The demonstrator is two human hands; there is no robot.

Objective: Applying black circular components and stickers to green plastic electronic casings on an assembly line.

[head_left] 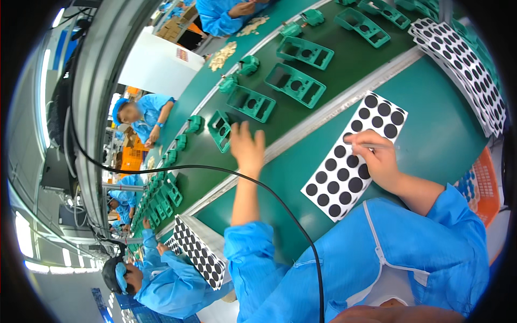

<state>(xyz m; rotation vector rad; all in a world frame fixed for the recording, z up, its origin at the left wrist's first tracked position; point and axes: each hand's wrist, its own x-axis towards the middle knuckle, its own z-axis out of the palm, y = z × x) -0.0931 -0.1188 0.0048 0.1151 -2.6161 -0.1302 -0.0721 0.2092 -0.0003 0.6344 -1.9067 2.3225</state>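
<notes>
Left hand [246, 146] is stretched out over the near edge of the dark conveyor belt [344, 54], fingers spread apart and closing on nothing. Its fingertips are at, or just touching, the green rectangular plastic housing frame with a round opening [220, 129]; I cannot tell whether there is contact. That frame stands tilted on its edge, unlike its neighbours lying flat along the belt.

Right hand [378, 156] rests on the white rectangular sheet of round black adhesive pads [350, 156], which lies on the green worktop [447, 124] just in front of me, between belt and torso. Fingers are pinched together on a thin pale tool, probably tweezers [377, 145], with the tip at a pad near the sheet's middle.

Risks, as I judge them:
- The tilted frame could topple or slide away if nudged by the open hand, since it is balanced on edge.
- A pad lifted by one rim may curl or stick to its neighbour; the pads sit close together.
- Nothing pins the sheet but the right hand, so a pull could drag it.
- The black cable [280, 199] crosses the left forearm and could snag.

Sheet appearance: flat, glossy white backing, regular rows of matte black discs, apparently thin. Further such sheets are stacked at the far right [468, 64].
</notes>
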